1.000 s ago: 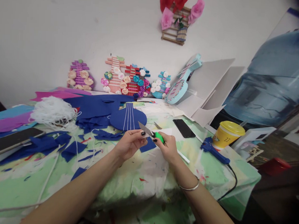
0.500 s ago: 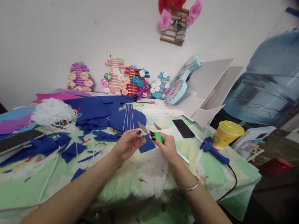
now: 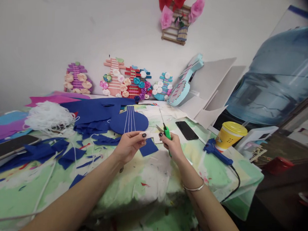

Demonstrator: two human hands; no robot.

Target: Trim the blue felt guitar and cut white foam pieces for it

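My left hand (image 3: 129, 145) pinches a small white strip (image 3: 147, 134) between thumb and fingers above the table. My right hand (image 3: 171, 146) grips green-handled scissors (image 3: 165, 128), blades pointing up and away, just right of the strip. Under the hands lies a blue felt square (image 3: 148, 147). Behind them rests a blue felt guitar shape (image 3: 129, 122) with white strings.
Blue felt scraps (image 3: 68, 152), white string pile (image 3: 50, 116), a black phone (image 3: 186, 130), a blue glue gun (image 3: 216, 152) with cord, a yellow cup (image 3: 229, 134), craft guitars (image 3: 130, 82) along the wall, white boards (image 3: 213, 87), a large water bottle (image 3: 275, 80) at right.
The scissors have swung from pointing left at the strip to pointing upward. Both hands have drifted slightly up the table; the view shifted a little.
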